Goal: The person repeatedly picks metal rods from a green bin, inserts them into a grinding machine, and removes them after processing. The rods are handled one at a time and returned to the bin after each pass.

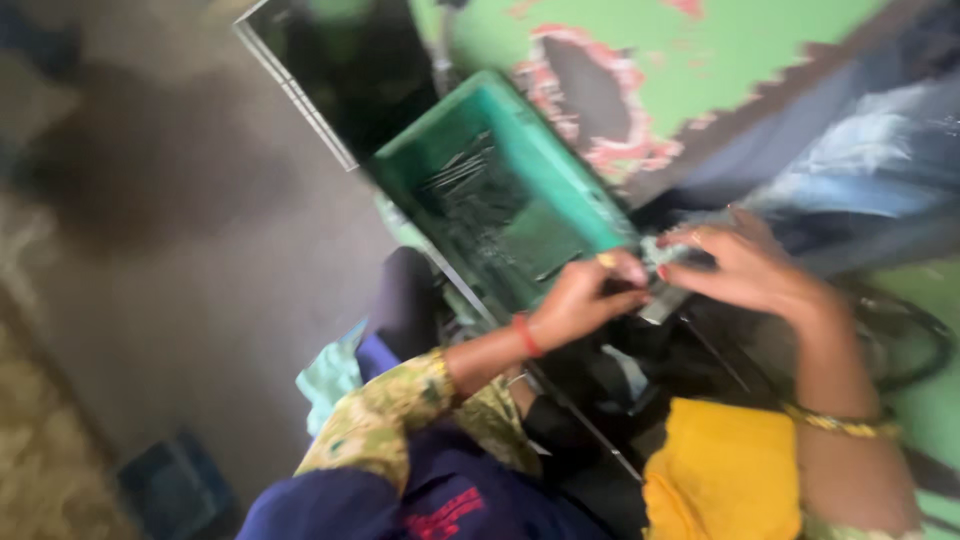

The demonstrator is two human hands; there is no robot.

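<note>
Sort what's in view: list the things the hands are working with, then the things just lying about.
In use: left hand and right hand, both pinching a small pale part, blurred; green crate beside them.
Lying about: yellow cloth; blue crate on the floor.

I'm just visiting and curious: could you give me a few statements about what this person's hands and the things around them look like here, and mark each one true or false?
1. Both hands meet just beside the green crate. True.
2. The left hand wears a red band at the wrist. True.
3. The right hand has a bare wrist. False: a gold bangle circles that forearm.
4. The crate is blue. False: it is green, with dark thin metal pieces inside.
5. A yellow cloth lies below the hands. True.
</note>
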